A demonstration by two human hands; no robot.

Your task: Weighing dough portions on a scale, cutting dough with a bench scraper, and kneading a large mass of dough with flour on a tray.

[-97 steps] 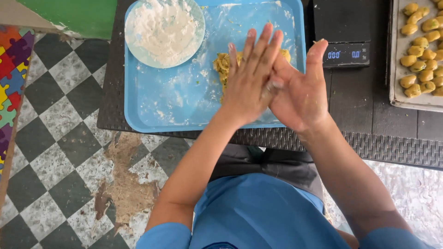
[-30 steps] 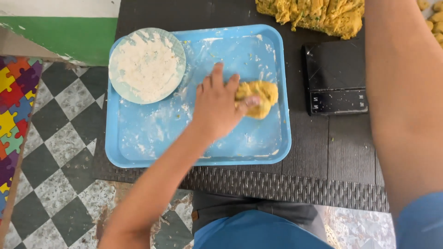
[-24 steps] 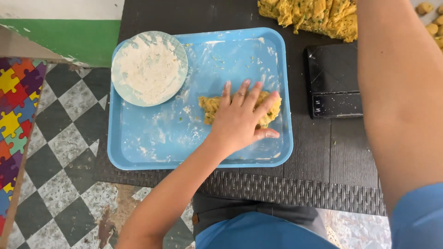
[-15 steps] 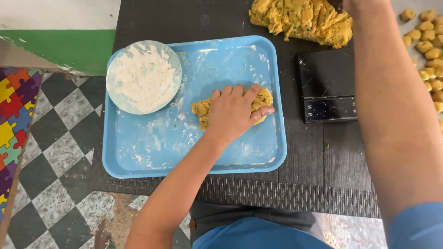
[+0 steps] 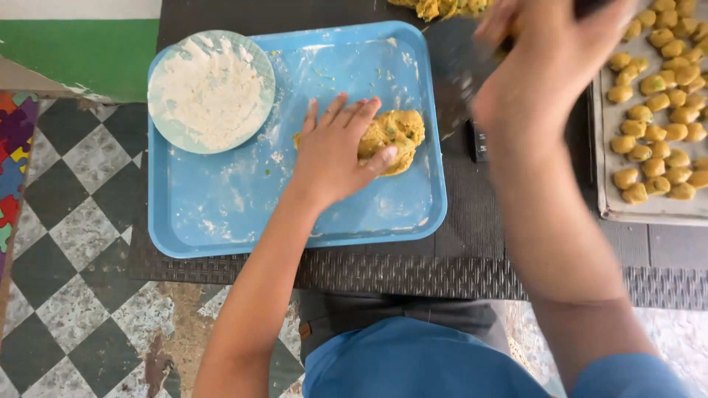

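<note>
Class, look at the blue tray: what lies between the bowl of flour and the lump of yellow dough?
In the head view, the left hand lies between the bowl of flour and the dough, resting on the dough, above the flour-dusted blue tray.

black-and-white checkered floor [image 5: 66, 295], green wall [image 5: 81, 44], dark woven table mat [image 5: 413, 273].

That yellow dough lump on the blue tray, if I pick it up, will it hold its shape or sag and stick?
The dough will probably sag: it already looks flattened and uneven under the left hand. It may stick a little; the tray shows smears, though a flour dusting could help. Its lumpy shape makes rolling unlikely.
</note>
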